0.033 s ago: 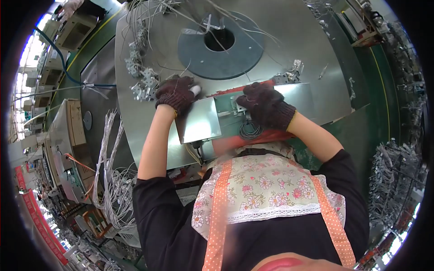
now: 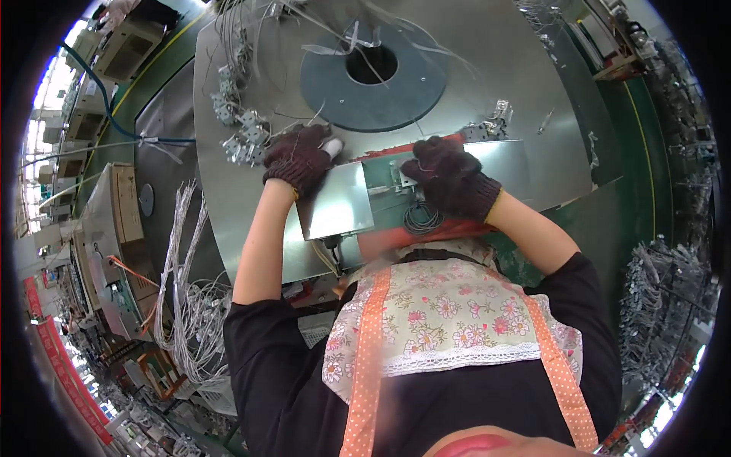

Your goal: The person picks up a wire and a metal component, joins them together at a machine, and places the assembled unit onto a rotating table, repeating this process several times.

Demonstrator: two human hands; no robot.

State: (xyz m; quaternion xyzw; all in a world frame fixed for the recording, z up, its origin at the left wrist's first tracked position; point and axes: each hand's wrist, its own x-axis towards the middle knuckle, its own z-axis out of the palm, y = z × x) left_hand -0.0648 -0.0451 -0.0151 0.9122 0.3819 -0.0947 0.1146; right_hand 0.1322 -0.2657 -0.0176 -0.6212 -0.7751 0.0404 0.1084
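Observation:
My left hand [image 2: 299,158], in a dark knit glove with a pale thumb tip, curls beside the shiny metal panel [image 2: 336,199]. Its fingers are closed; whatever they hold is hidden. Thin pale wires pass near its fingertips. My right hand [image 2: 451,179], in a matching glove, bends closed next to a small metal bracket [image 2: 401,177] on the green work surface. Its grip is hidden under the glove. Just below that bracket lies a coil of dark cable [image 2: 422,218]. A second shiny panel [image 2: 502,164] extends to the right of the right hand.
Small metal connector boxes [image 2: 247,137] cluster beyond my left hand, and more metal parts [image 2: 487,126] lie beyond the right. A dark grey ring [image 2: 327,95] with a central hole sits at the table's far middle. Bundled pale cables [image 2: 179,305] hang at the left.
My left hand has shifted very slightly right. The wires around the ring and the small connector boxes have moved a little. My right hand stays almost where it was.

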